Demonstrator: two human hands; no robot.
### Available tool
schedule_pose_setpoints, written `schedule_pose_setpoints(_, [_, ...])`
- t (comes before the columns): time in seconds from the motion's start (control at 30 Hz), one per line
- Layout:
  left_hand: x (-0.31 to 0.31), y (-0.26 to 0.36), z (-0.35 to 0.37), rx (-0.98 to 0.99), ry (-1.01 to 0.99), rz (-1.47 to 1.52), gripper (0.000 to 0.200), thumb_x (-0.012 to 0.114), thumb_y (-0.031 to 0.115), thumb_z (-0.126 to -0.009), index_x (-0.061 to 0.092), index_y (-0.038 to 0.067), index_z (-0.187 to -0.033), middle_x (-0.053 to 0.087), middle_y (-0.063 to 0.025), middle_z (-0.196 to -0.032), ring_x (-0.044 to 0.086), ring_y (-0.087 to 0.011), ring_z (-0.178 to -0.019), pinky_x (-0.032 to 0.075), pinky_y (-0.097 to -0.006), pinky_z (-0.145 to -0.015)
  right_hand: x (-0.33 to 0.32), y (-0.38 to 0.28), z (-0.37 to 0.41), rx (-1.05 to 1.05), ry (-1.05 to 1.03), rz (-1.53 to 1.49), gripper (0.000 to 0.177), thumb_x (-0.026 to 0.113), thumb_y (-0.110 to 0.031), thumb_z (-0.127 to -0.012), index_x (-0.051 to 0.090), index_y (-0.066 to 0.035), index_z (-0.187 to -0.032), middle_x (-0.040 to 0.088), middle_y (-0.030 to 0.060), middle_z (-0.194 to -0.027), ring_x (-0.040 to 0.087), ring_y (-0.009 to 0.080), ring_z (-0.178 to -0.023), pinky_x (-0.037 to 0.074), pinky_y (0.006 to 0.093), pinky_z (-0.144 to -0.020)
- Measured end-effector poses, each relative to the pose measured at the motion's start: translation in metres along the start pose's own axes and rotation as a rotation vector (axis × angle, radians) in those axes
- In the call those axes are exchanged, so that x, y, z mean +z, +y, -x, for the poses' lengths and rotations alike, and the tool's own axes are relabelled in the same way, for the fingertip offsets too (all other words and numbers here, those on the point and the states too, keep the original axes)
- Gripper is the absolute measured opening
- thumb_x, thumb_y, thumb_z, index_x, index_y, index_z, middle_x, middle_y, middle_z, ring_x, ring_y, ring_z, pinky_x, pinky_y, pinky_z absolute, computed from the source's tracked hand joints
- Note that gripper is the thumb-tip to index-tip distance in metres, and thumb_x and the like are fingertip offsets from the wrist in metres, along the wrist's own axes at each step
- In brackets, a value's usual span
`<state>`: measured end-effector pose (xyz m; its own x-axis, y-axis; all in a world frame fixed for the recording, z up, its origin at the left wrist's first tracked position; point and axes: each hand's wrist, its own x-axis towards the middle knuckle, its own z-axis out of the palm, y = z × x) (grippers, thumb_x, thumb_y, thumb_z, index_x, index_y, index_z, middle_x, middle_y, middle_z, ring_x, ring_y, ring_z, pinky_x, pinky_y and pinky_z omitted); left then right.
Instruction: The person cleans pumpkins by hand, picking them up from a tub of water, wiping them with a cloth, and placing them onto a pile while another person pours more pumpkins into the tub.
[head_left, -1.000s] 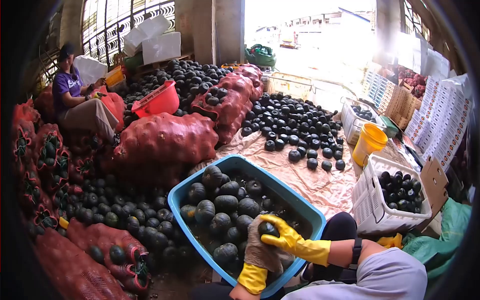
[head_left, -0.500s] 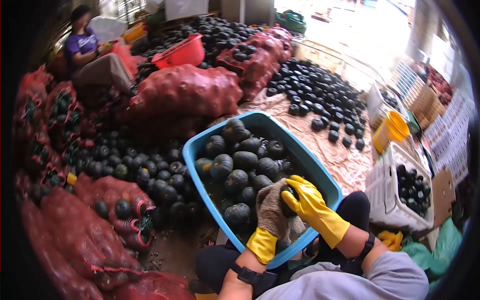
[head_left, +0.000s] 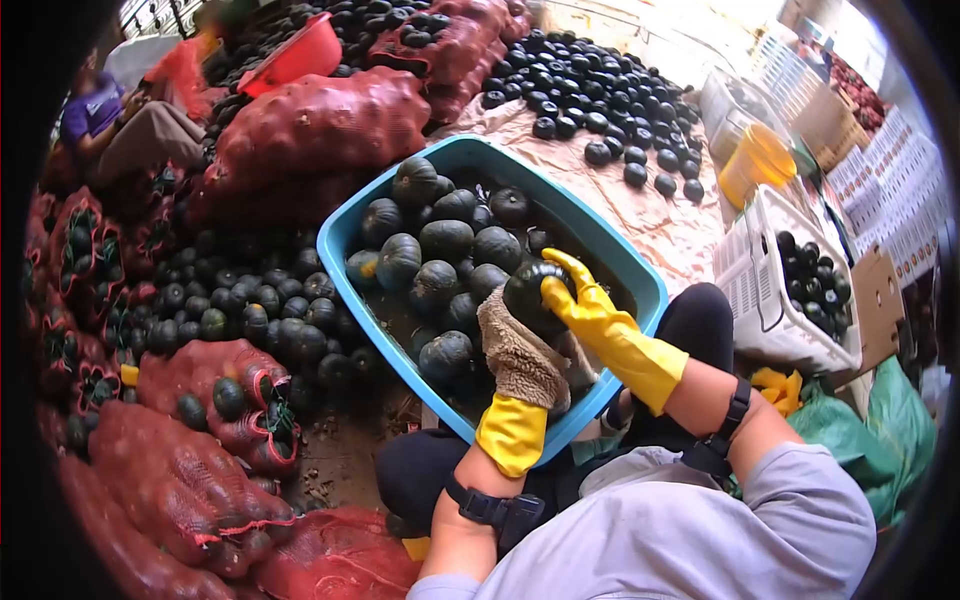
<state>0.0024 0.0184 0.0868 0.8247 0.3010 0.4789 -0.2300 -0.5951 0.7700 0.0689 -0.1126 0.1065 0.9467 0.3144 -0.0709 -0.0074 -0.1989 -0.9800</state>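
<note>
On my feed, the right hand (head_left: 580, 300), in a yellow glove, has its grip closed over a dark green squash (head_left: 522, 292), with the fingers curled across the top. The left hand (head_left: 525, 368) has its grip closed inside a brown cloth (head_left: 500, 325), which is pressed against the squash's near left side. The squash is held just above the near right part of the blue tub (head_left: 345, 235), which holds more squashes. A white basket (head_left: 755, 300) stands to the right of the tub.

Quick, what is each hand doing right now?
Left hand: covered by a brown cloth pressed to the squash; open or closed cannot be told.
Right hand: closed on the squash, over the blue tub.
</note>
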Motion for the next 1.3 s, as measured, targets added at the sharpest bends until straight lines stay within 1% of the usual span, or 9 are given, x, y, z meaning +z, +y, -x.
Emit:
schedule_pose_setpoints(0.13, [-0.04,-0.001,-0.004,0.246,-0.109,-0.109,0.085,0.096,0.038,-0.056,0.063,0.006,-0.127,0.064,-0.0187,-0.116,0.064,-0.0425,-0.11,0.053,-0.0478,-0.097,-0.027,-0.022,0.007,-0.205,-0.514,0.339,0.072,0.081,-0.019,-0.091,0.049,-0.013,-0.155,0.063,0.0113,-0.143,0.06,0.0229,-0.133,0.045,0.0365,-0.117])
schedule_pose_setpoints(0.2, [-0.051,-0.005,-0.01,0.341,-0.135,-0.118,0.081,0.096,0.039,-0.058,0.064,0.007,-0.126,0.065,-0.0174,-0.116,0.064,-0.0418,-0.108,0.052,-0.0486,-0.097,-0.028,-0.026,0.013,0.287,-0.584,-0.14,0.068,0.08,-0.018,-0.092,0.051,-0.012,-0.153,0.064,0.0094,-0.143,0.061,0.0205,-0.132,0.045,0.0361,-0.117])
schedule_pose_setpoints(0.27, [-0.033,-0.014,-0.01,0.299,-0.085,-0.092,0.081,0.096,0.038,-0.057,0.065,0.008,-0.126,0.066,-0.016,-0.118,0.064,-0.0408,-0.11,0.051,-0.0494,-0.099,-0.004,0.008,0.026,0.472,-0.328,-0.764,0.057,0.078,-0.028,-0.098,0.056,-0.013,-0.149,0.068,0.0071,-0.136,0.065,0.0189,-0.126,0.057,0.0453,-0.103])
schedule_pose_setpoints(0.47, [-0.02,0.009,-0.016,0.143,-0.087,-0.109,0.082,0.098,0.031,-0.05,0.068,0.011,-0.124,0.069,-0.0144,-0.113,0.064,-0.0421,-0.11,0.049,-0.0513,-0.1,-0.022,0.002,0.011,-0.305,-0.171,0.354,0.083,0.09,-0.017,-0.079,0.053,-0.011,-0.153,0.061,0.0219,-0.145,0.059,0.0324,-0.136,0.049,0.0426,-0.114])
schedule_pose_setpoints(0.67, [-0.036,0.006,-0.021,0.417,-0.13,-0.039,0.067,0.093,0.038,-0.064,0.067,0.014,-0.122,0.069,-0.0125,-0.118,0.065,-0.0372,-0.112,0.05,-0.0477,-0.101,-0.004,-0.012,0.029,0.256,-0.367,-0.677,0.062,0.082,-0.024,-0.096,0.053,-0.012,-0.15,0.064,0.0087,-0.139,0.06,0.0204,-0.129,0.051,0.0402,-0.11])
schedule_pose_setpoints(0.73, [-0.01,0.003,-0.015,-0.1,-0.18,0.145,0.066,0.092,0.031,-0.065,0.067,0.014,-0.123,0.069,-0.0128,-0.119,0.065,-0.0364,-0.114,0.05,-0.0467,-0.104,0.023,0.011,0.03,0.454,0.029,-0.788,0.06,0.08,-0.025,-0.099,0.053,-0.01,-0.15,0.064,0.0086,-0.141,0.06,0.0202,-0.129,0.052,0.0409,-0.108])
schedule_pose_setpoints(0.8, [-0.001,-0.01,-0.006,-0.061,-0.113,0.033,0.07,0.093,0.028,-0.061,0.067,0.012,-0.124,0.068,-0.0143,-0.118,0.065,-0.038,-0.113,0.051,-0.0468,-0.104,-0.01,0.033,0.01,-0.01,-0.234,0.172,0.072,0.082,-0.021,-0.092,0.049,-0.01,-0.155,0.062,0.0124,-0.145,0.061,0.022,-0.131,0.049,0.0398,-0.112])
schedule_pose_setpoints(0.9, [-0.031,0.003,-0.013,0.317,-0.062,-0.049,0.073,0.092,0.028,-0.054,0.067,0.009,-0.121,0.067,-0.0174,-0.111,0.064,-0.0426,-0.109,0.052,-0.0479,-0.1,-0.013,-0.014,0.035,-0.2,-0.205,0.193,0.083,0.087,-0.02,-0.083,0.048,-0.012,-0.156,0.062,0.0113,-0.141,0.059,0.0224,-0.132,0.044,0.0396,-0.117])
schedule_pose_setpoints(1.3, [0.005,0.019,0.003,-0.056,-0.12,-0.309,0.078,0.083,0.017,-0.072,0.054,0.008,-0.143,0.066,-0.0201,-0.12,0.062,-0.0408,-0.114,0.048,-0.043,-0.101,0.027,0.074,0.017,-0.227,0.236,0.193,0.067,0.077,-0.027,-0.099,0.049,-0.006,-0.156,0.055,0.0203,-0.15,0.051,0.0318,-0.142,0.038,0.042,-0.122])
